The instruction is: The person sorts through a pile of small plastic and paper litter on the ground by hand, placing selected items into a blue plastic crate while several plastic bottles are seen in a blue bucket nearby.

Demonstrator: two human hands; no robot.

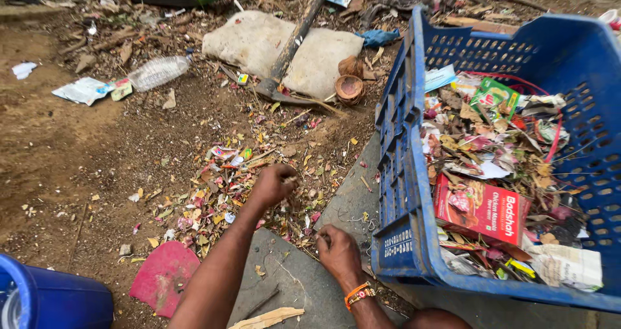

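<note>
The left hand (275,183) is closing on litter (223,180); the right hand (337,251) is curling over scraps beside the crate (404,193). Hidden sharp bits may be cutting the fingers.

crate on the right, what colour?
Blue, with perforated walls; the crate shows in the head view, full of litter.

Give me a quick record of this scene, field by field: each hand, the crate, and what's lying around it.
left hand: closed on small scraps from the litter pile
right hand: fingers curled, on the grey slab by the crate
blue crate: partly filled with wrappers, leaves and a red carton
ground: plastic bottle, grey sack, blue bucket
</note>
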